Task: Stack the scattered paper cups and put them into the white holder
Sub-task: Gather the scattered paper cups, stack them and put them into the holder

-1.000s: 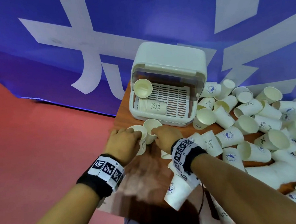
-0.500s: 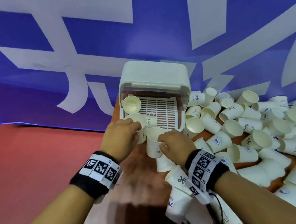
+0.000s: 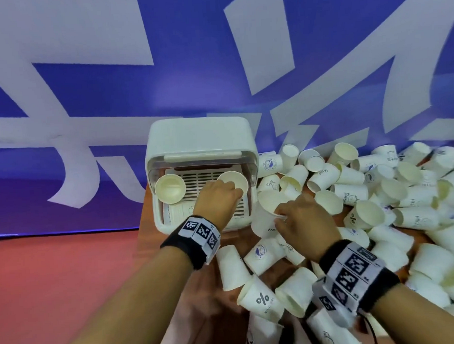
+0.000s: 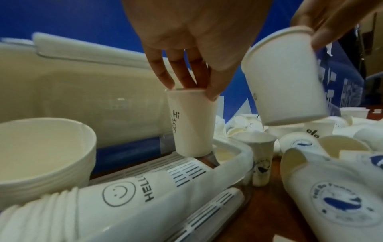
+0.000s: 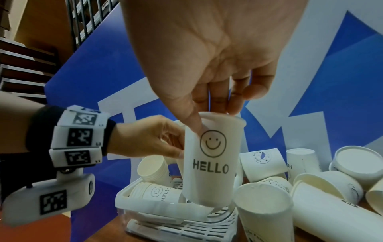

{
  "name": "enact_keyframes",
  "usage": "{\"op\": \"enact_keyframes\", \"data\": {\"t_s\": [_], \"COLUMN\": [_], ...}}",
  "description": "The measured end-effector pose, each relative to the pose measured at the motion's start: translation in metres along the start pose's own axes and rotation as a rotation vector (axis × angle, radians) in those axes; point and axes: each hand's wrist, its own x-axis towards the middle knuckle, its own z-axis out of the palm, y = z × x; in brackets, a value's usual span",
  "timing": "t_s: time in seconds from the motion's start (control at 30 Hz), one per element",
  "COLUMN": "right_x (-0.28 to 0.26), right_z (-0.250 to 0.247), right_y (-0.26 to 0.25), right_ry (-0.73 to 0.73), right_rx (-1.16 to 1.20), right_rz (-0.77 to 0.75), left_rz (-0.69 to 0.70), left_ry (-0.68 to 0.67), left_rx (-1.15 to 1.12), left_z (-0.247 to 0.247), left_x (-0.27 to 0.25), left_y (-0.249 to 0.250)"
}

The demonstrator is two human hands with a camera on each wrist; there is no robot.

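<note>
Left hand (image 4: pixel 186 41) pinches the upright "Hi" cup (image 4: pixel 191 122) by its rim, just above the white holder (image 3: pixel 200 139)'s grille — right hand (image 5: pixel 207 57) pinches the "HELLO" cup (image 5: pixel 211 160) alongside, next in.

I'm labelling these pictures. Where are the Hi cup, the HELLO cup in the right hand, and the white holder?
Hi cup (image 4: pixel 191 124), left wrist view, side wall.
HELLO cup (image 5: pixel 211 165), right wrist view, printed side.
White holder (image 3: pixel 197 134), head view, top of lid.
</note>
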Motion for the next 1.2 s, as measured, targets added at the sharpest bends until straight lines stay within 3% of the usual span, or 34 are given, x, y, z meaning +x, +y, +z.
{"op": "enact_keyframes", "data": {"t_s": [0.27, 0.57, 0.8, 1.07, 1.2], "right_x": [0.01, 0.01, 0.008, 0.019, 0.037], "right_z": [0.005, 0.014, 0.018, 0.013, 0.024], "right_y": [0.016, 0.023, 0.022, 0.001, -0.018], "right_ry": [-0.023, 0.025, 0.039, -0.028, -0.031], "right_rx": [0.013, -0.003, -0.026, -0.065, -0.227], "right_rz": [0.039, 0.057, 0.049, -0.008, -0.172], "left_rz": [-0.064, -0.156, -0.137, -0.201, -0.224], "left_ry": [-0.14, -0.12, -0.207, -0.02, 0.052], "left_rx": [0.028, -0.011, -0.053, -0.271, -0.327], "left_z": [0.041, 0.054, 0.063, 0.036, 0.018], "left_x": [0.04, 0.063, 0.063, 0.023, -0.016], "left_y": [-0.014, -0.015, -0.017, -0.03, -0.038]}}
